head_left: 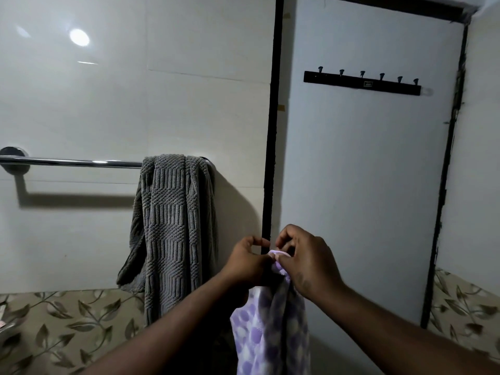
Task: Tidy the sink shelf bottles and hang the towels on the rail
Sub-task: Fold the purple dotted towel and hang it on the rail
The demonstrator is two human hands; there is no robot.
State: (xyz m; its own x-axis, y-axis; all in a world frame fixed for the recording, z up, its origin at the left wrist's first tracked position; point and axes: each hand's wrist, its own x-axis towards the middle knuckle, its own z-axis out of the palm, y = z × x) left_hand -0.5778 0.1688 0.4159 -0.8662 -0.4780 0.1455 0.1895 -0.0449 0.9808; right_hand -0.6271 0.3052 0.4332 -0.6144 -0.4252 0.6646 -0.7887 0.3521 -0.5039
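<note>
A chrome towel rail (81,163) runs along the white tiled wall at the left. A grey textured towel (170,226) hangs bunched over the rail's right end. Low in the middle I hold a purple-and-white dotted towel (270,334) up by its top edge, and it hangs down between my arms. My left hand (249,262) and my right hand (305,262) pinch that edge close together, to the right of the grey towel and below the rail. No sink shelf or bottles are in view.
A white door (365,185) with a dark frame stands to the right of the rail. A black hook strip (362,83) with several pegs is fixed high on the door. Leaf-patterned tiles (67,326) cover the lower wall.
</note>
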